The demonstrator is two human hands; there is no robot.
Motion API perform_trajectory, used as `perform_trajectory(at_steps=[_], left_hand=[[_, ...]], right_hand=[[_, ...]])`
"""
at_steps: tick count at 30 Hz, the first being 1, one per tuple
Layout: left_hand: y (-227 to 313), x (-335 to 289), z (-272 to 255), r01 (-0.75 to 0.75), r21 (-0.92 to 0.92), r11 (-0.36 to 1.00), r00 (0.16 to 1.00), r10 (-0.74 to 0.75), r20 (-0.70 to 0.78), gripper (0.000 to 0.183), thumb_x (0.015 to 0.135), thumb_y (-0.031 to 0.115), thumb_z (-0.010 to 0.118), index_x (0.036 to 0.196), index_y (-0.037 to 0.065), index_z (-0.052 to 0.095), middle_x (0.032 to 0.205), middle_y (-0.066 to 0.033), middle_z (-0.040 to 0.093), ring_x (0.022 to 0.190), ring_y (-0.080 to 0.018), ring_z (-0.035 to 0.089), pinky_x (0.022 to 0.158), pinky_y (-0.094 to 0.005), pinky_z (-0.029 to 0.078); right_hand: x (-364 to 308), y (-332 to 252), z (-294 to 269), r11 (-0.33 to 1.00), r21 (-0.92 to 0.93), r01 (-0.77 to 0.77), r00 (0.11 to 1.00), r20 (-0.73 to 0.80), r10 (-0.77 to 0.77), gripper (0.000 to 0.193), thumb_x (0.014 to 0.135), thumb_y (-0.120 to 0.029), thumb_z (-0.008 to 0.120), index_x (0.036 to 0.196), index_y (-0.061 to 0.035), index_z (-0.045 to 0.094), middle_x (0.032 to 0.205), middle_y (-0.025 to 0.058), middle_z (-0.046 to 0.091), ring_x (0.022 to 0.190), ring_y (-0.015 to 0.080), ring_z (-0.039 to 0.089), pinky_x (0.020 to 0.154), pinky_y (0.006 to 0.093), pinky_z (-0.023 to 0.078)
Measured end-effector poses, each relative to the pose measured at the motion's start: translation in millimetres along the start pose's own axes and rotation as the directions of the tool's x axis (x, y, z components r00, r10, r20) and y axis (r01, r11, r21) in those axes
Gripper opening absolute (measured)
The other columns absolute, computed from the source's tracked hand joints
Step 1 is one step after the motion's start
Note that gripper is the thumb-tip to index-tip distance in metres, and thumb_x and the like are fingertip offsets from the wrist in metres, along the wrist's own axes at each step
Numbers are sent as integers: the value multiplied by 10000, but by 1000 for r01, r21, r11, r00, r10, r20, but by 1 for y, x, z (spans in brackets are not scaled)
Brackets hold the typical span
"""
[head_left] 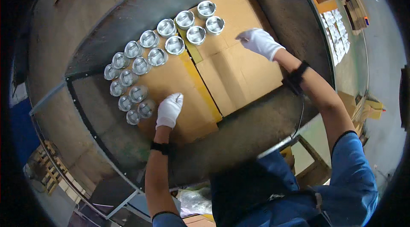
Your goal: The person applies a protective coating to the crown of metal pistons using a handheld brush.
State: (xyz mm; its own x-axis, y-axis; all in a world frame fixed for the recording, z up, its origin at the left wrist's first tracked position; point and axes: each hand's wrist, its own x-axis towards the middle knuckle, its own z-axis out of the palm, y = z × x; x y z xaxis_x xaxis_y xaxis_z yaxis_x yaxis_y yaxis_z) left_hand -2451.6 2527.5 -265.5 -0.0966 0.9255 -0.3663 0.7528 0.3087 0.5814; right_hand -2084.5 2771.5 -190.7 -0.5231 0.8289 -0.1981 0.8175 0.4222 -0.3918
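Head view: at nine o'clock the left hand [170, 109] has loosely curled fingers; at half past one the right hand [260, 42] bunches its own. Neither visibly holds anything; how far open, I cannot tell. Metal cups [174, 45] stand on cardboard [243, 71] from nine to twelve o'clock, laid in rows; what remains is unclear.

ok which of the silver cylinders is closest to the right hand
The right-end cylinder of the row nearer the person: no other cylinder sits as far right, toward the gloved right hand.
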Motion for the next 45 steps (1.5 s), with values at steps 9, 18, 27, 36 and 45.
perform_trajectory(at_steps=[9,18,27,36,45], left_hand=[[73,177,61,-217,-119,969,936,173,-306,286,1009,249,609,1209,70,708,1113,-194,711,1045,-375,677,917,-424,542],[97,372,80,-362,747,558,914,57,401,343,934,266,581,1236,160,705,1304,-199,659,1192,-353,643,1044,-446,505],[93,332,101,-271,752,600,958,91,272,247,959,248,583,1107,131,742,1107,-118,725,1048,-295,697,883,-429,567],[224,56,-23,-446,273,853,894,439,87,268,818,190,645,1029,194,811,1011,-133,717,974,-337,689,910,-444,571],[366,-134,-81,-791,83,606,576,692,435,299,724,233,717,1008,230,811,950,-127,700,890,-344,705,837,-457,600]], right_hand=[[177,59,130,933,-342,115,990,-37,-135,225,899,-271,670,1061,-130,738,957,164,752,891,360,736,805,447,606],[223,92,197,954,-267,139,922,-316,-223,152,860,-203,609,910,-103,712,804,117,676,724,285,652,657,409,515],[170,96,165,975,-93,203,968,-133,-214,211,814,-267,684,986,-170,757,883,117,717,841,338,693,791,445,573],[-115,19,-28,982,-50,-184,963,-210,169,408,688,-321,754,1093,-272,756,1127,141,638,1015,359,613,855,495,523],[-452,-109,-147,616,255,-745,542,-305,783,459,603,-225,738,1055,-274,800,952,107,612,931,344,590,814,457,515]])
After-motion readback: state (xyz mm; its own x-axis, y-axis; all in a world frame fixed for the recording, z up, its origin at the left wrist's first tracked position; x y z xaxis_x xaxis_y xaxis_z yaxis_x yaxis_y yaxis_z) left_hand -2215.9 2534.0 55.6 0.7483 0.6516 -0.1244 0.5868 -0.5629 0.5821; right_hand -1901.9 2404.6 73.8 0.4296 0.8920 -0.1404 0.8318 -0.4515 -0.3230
